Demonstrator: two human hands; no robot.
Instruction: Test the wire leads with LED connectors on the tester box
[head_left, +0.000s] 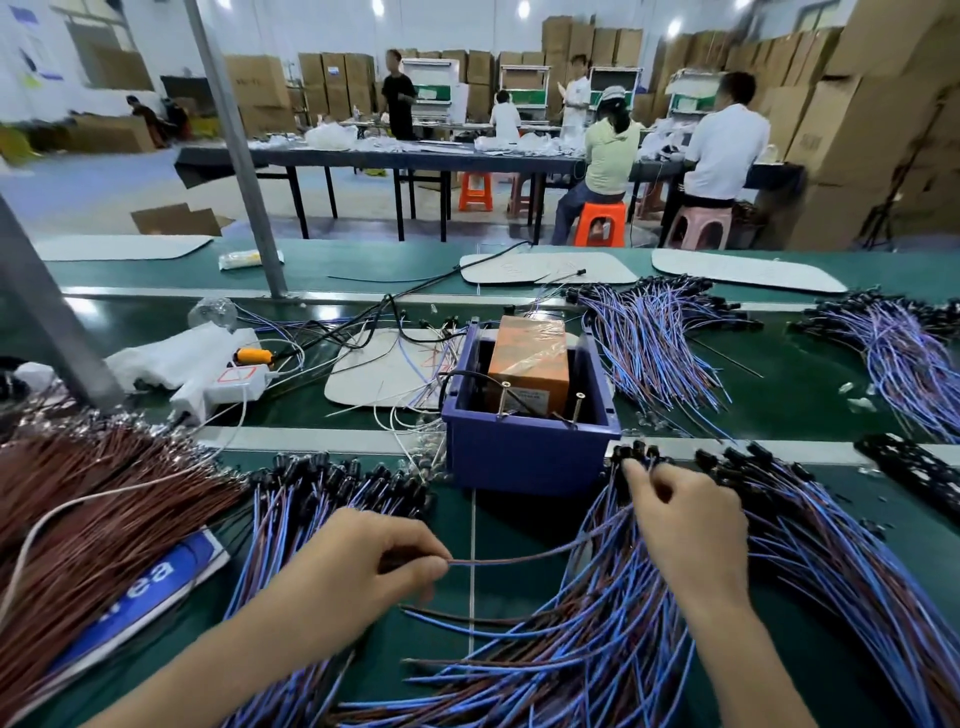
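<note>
The person's left hand (384, 556) is pinching the bare tail of one blue-and-brown wire lead (519, 559) between thumb and curled fingers. The right hand (685, 525) is curling its fingertips at a black LED connector (631, 453); whether it is gripping one cannot be told. The lead is looking light and floppy, likely best held by both ends. Beyond, the blue tester box (524, 462) is sitting with two upright screws (505, 397).

Before you: a matt green bench mat (519, 530), a smooth blue plastic tester box (524, 460), its orange carton (524, 382) under glossy film (540, 332), plastic-sheathed wire leads (613, 639).
</note>
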